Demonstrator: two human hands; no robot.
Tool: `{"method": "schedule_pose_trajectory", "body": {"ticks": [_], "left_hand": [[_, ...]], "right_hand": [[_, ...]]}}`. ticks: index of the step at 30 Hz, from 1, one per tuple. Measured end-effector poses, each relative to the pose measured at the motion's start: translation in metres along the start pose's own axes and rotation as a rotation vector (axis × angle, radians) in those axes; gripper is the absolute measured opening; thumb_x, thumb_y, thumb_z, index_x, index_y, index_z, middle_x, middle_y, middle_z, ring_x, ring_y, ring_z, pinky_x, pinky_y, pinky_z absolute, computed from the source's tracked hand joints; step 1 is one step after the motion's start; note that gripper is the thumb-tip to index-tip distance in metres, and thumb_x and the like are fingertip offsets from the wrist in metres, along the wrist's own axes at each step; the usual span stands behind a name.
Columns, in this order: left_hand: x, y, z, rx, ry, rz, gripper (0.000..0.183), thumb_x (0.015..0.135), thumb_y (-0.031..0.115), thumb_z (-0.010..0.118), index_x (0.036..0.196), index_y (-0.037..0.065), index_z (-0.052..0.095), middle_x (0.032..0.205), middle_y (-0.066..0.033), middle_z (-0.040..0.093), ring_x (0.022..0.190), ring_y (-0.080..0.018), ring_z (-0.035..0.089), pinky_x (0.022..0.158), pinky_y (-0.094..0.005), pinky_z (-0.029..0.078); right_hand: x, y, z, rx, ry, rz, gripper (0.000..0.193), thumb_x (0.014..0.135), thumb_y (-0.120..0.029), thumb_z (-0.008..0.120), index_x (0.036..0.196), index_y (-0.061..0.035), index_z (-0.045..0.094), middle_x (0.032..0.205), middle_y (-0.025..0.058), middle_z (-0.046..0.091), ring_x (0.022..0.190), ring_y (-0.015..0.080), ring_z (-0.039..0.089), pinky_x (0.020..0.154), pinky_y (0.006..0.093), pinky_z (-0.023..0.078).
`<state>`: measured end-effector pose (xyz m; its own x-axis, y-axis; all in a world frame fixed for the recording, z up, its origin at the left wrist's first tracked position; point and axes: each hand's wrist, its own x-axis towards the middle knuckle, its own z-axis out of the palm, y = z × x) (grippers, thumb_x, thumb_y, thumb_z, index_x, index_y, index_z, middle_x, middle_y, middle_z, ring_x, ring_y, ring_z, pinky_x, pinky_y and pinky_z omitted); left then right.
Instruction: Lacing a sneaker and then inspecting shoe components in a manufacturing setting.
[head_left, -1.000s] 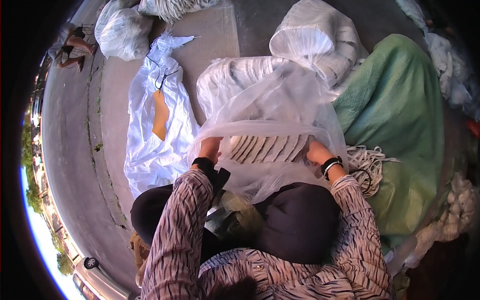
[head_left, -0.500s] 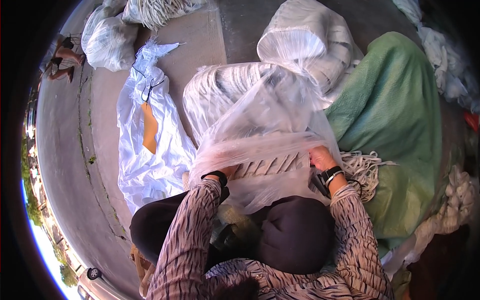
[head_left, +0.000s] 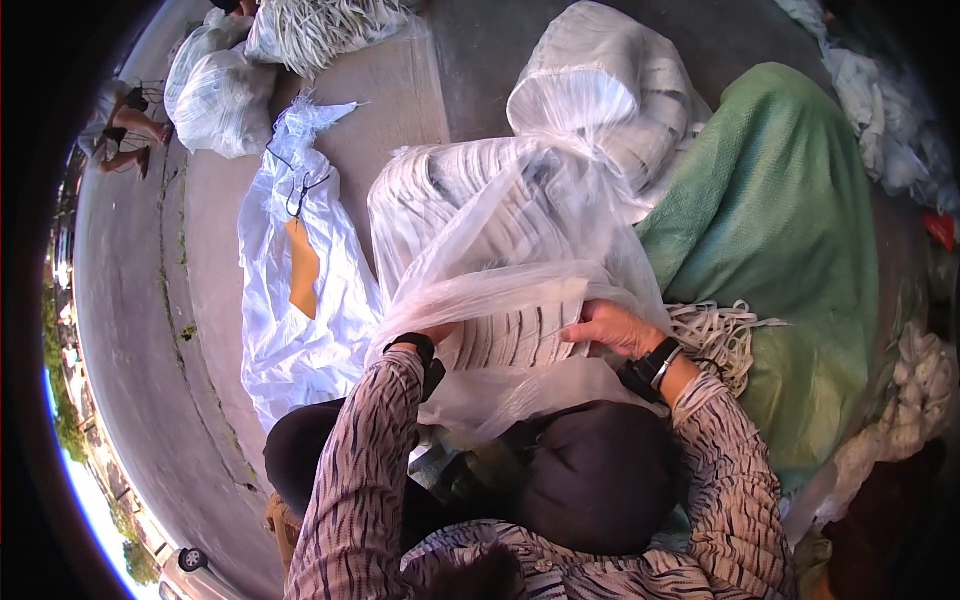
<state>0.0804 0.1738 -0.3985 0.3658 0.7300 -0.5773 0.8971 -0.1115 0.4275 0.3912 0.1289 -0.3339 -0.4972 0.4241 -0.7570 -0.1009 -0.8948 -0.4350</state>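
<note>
A clear plastic bag [head_left: 500,395] lies open in front of my lap. In its mouth sits a row of off-white fabric-like strips [head_left: 515,335], layered one against another with dark gaps between them. My right hand [head_left: 618,328] pinches the right end of these strips, thumb on top and fingers beneath. At their left end is my left hand [head_left: 440,334], reaching under the plastic, which hides its fingers. More pale bundled strips [head_left: 450,195] show through the film farther into the bag.
Beyond stands another filled plastic bag [head_left: 610,80]. On the right, a green woven sack [head_left: 800,200] rises beside loose white strips [head_left: 725,335]. A white sack [head_left: 310,350] with a tan tag [head_left: 302,270] lies left. More bags [head_left: 225,100] sit far left; another person's legs [head_left: 140,125] show nearby.
My right hand has moved left and now holds the strips' end. The strips have shifted toward me and stand straighter, with more of them uncovered. My left hand has moved slightly left.
</note>
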Motion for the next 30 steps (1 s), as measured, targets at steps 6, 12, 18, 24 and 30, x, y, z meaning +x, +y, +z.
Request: {"method": "schedule_pose_trajectory", "body": {"ticks": [6,12,18,24,30], "left_hand": [[-0.034,0.033,-0.003,-0.105,0.395,-0.162,0.036,0.092,0.031,0.040,0.112,0.009,0.059,0.118,-0.0149,0.057,0.113,-0.0338,0.049,0.095,-0.0418,0.037],[-0.047,0.105,-0.053,-0.476,0.456,-0.252,0.039,0.094,0.034,0.039,0.115,0.008,0.058,0.117,-0.0135,0.058,0.113,-0.0309,0.050,0.098,-0.0383,0.034],[-0.022,0.088,-0.112,-1.539,-0.407,0.154,0.074,0.082,0.057,0.054,0.138,0.011,0.036,0.143,-0.0101,0.033,0.134,-0.0245,0.023,0.106,-0.0493,0.019],[-0.009,0.007,-0.032,-1.316,0.179,-0.745,0.055,0.083,0.050,0.057,0.116,0.006,0.052,0.103,-0.0124,0.057,0.094,-0.0277,0.054,0.083,-0.0495,0.041],[-0.037,-0.012,0.050,-1.463,0.377,-1.054,0.045,0.082,0.045,0.057,0.104,0.006,0.059,0.092,-0.0059,0.061,0.075,-0.0246,0.060,0.064,-0.0396,0.046]], "right_hand": [[-0.020,-0.034,0.069,-0.625,0.095,-0.378,0.037,0.077,-0.017,0.064,0.110,0.0016,0.059,0.102,0.0132,0.065,0.094,0.0177,0.059,0.086,0.0299,0.044],[-0.082,-0.036,0.053,-0.574,0.220,-0.849,0.023,0.083,-0.008,0.059,0.105,0.0010,0.061,0.096,0.0079,0.067,0.089,0.0142,0.059,0.082,0.0287,0.045],[-0.072,-0.050,-0.014,-0.086,0.690,-0.830,0.026,0.086,-0.020,0.060,0.103,0.0001,0.062,0.086,0.0032,0.065,0.078,0.0080,0.055,0.072,0.0267,0.046],[-0.045,-0.031,-0.041,-0.257,0.708,-0.806,0.032,0.085,-0.026,0.063,0.102,0.0013,0.062,0.088,0.0038,0.064,0.078,0.0090,0.055,0.073,0.0266,0.045],[-0.019,-0.013,-0.035,-0.291,0.815,-0.508,0.033,0.086,-0.028,0.062,0.103,0.0009,0.062,0.092,0.0015,0.062,0.082,0.0090,0.054,0.075,0.0247,0.043]]}}
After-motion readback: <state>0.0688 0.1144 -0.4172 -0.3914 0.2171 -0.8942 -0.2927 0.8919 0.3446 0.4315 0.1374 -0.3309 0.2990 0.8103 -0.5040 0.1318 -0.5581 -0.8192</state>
